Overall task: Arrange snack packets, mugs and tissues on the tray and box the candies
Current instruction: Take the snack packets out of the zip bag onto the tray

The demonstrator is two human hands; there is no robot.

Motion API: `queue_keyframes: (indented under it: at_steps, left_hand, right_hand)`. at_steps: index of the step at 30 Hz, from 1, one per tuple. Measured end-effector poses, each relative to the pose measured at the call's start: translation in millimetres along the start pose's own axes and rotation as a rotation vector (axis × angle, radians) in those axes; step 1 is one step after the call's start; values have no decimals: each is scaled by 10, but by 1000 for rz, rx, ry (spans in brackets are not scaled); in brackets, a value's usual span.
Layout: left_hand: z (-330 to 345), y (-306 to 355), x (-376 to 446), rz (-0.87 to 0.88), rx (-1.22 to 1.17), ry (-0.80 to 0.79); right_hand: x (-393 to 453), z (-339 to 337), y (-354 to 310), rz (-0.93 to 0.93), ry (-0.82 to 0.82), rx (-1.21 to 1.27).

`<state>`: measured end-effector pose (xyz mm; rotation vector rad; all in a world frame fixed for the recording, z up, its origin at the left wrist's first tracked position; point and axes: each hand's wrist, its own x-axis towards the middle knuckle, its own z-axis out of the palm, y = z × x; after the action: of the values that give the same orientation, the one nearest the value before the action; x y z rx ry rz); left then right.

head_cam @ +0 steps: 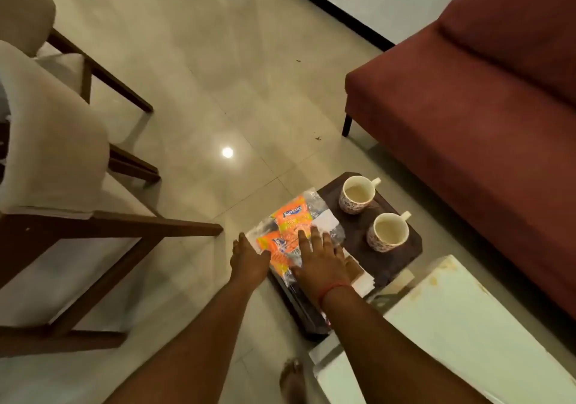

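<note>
A dark wooden tray lies low over the floor by the white table. Two patterned mugs stand upright on its right side, the far mug and the near mug. Orange snack packets in clear wrap lie on the tray's left half. My right hand rests flat on the packets, fingers spread. At the packets' left edge, my left hand touches them; its grip is hidden. White tissues and a brown flat piece lie just right of my right wrist.
A red sofa fills the right side. Two beige armchairs with wooden frames stand at the left. A white table top is at the bottom right. My bare foot is on the tiled floor.
</note>
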<state>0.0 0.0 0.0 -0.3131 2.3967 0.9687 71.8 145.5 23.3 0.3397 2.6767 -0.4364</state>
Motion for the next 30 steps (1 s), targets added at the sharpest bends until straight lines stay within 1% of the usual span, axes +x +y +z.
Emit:
queue_keyframes:
  at_steps: [1, 3, 5, 8, 11, 15, 17, 20, 23, 26, 28, 30]
  left_hand:
    - [39, -4, 132, -21, -127, 0]
    - [54, 68, 261, -123, -343, -37]
    - [81, 106, 413, -201, -440, -28]
    - [92, 89, 494, -256, -529, -10]
    - [68, 133, 410, -198, -569, -49]
    - [-29, 324, 147, -95, -662, 7]
    - [-94, 432, -8, -24, -652, 23]
    - [-208, 627, -381, 95, -551, 44]
    - [-312, 863, -842, 202, -450, 44]
    - [-336, 1173, -1451, 266, -383, 31]
    - [-238, 1359, -1851, 284, -342, -11]
    - [-29, 1526, -2333, 288, -284, -113]
  right_hand:
    - [98, 37, -19, -4, -13, -5]
    - [255, 80, -38, 15, -27, -2]
    - [377, 140, -44, 31, -31, 21]
    - [429, 241, -32, 32, -42, 34]
    - [439, 247, -10, 30, -28, 91]
    - [354, 109, -41, 27, -44, 351]
    - [261, -5, -99, 25, -37, 527]
    - [-2, -235, -135, 34, -15, 749]
    - [-363, -503, -102, 29, 24, 913]
    - [-915, -818, 47, 15, 75, 1023]
    - [-1333, -968, 209, -30, 146, 1112]
    - [-1854, -1056, 471, -85, 251, 1170]
